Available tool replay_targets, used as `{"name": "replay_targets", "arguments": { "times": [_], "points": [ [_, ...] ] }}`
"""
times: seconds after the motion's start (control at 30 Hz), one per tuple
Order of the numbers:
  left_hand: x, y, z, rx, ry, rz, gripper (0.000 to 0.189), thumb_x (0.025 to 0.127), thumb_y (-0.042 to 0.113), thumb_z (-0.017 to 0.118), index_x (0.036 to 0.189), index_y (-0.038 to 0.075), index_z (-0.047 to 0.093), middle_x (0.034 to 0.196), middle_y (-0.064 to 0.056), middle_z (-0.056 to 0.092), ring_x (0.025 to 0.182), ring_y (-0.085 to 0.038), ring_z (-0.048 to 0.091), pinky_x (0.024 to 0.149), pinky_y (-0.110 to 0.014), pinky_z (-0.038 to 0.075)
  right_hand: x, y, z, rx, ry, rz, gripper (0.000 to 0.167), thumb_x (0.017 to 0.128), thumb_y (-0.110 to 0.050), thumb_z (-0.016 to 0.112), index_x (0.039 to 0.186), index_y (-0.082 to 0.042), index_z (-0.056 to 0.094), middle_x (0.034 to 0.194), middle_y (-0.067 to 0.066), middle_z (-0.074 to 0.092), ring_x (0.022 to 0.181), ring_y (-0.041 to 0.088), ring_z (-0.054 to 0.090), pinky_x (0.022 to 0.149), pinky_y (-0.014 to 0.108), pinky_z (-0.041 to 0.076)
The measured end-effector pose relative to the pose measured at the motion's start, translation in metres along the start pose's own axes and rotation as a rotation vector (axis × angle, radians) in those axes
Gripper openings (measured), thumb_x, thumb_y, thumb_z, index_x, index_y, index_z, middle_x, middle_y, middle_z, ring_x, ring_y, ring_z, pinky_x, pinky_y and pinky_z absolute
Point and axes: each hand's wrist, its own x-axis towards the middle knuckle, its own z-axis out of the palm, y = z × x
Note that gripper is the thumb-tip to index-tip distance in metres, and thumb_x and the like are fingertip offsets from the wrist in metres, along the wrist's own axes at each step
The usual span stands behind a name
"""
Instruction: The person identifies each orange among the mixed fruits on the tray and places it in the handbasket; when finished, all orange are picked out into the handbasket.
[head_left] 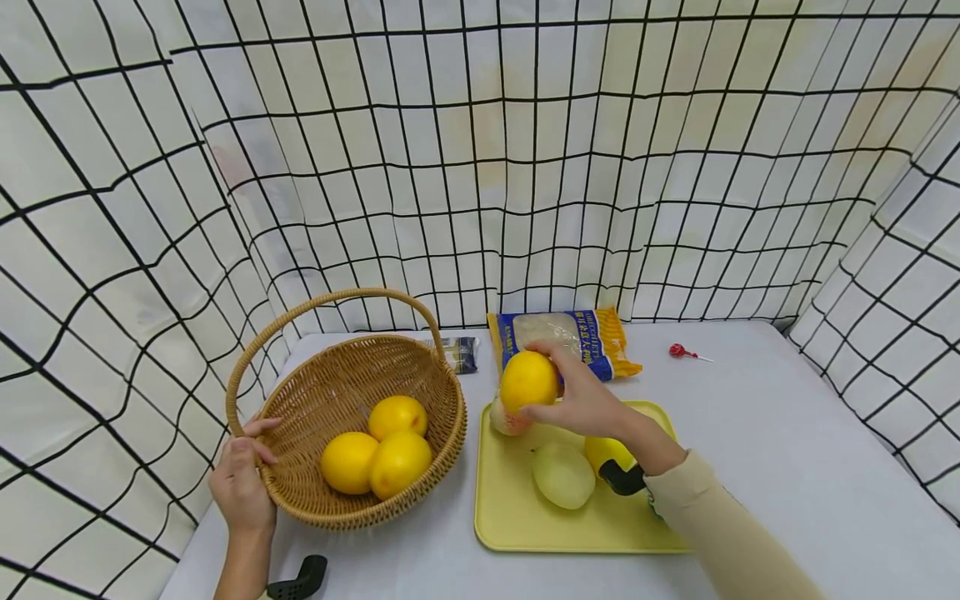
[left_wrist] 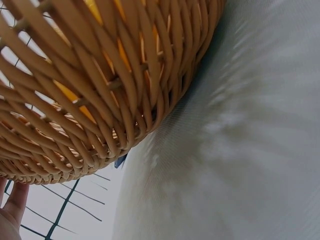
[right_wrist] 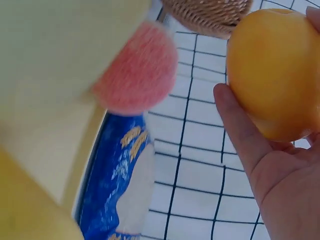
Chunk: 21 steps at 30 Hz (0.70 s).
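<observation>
My left hand point(head_left: 243, 483) grips the left rim of a wicker basket point(head_left: 315, 387) by the foot of its arched handle. The basket tilts towards me, with several yellow citrus fruits point(head_left: 401, 464) inside. My right hand point(head_left: 581, 392) holds another yellow citrus fruit point(head_left: 528, 382) between thumb and fingers, raised over the far left of a yellow tray point(head_left: 525, 533). In the right wrist view this fruit point(right_wrist: 275, 75) looks more orange. Below it on the tray a pinkish peach point(head_left: 512, 419) is partly covered. A pale green pear point(head_left: 562, 477) and a yellow fruit point(head_left: 603, 454) lie nearer my wrist.
Behind the tray lies a blue and yellow food bag point(head_left: 600, 342). A small dark packet point(head_left: 461, 355) is partly behind the basket, and a red lollipop point(head_left: 678, 351) lies at the back right. Black-gridded white cloth walls point(head_left: 525, 192) enclose the table's back and sides.
</observation>
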Motion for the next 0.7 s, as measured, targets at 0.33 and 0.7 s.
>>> {"name": "replay_targets", "arguments": {
  "times": [0.33,0.7],
  "points": [
    [0.000,0.001,-0.001,0.054,-0.006,-0.003,0.049,0.102,0.007,0.039,0.058,-0.013,0.044,0.093,-0.011,0.072,0.112,-0.031,0.054,0.105,-0.023,0.036,0.001,-0.017,0.033,0.127,0.112,0.052,0.081,0.076,-0.023,0.083,0.143,-0.028,0.037,0.136,-0.001,0.047,0.102,0.023,0.057,0.081,0.038,0.053],
    [0.000,0.005,0.001,0.105,-0.011,-0.014,0.049,0.103,0.007,0.038,0.058,-0.013,0.044,0.093,-0.009,0.071,0.112,-0.032,0.054,0.106,-0.023,0.035,-0.001,-0.033,0.059,0.290,0.144,0.072,0.080,0.079,-0.017,0.081,0.146,-0.025,0.036,0.137,0.006,0.047,0.106,0.029,0.057,0.082,0.038,0.056]
  ]
}}
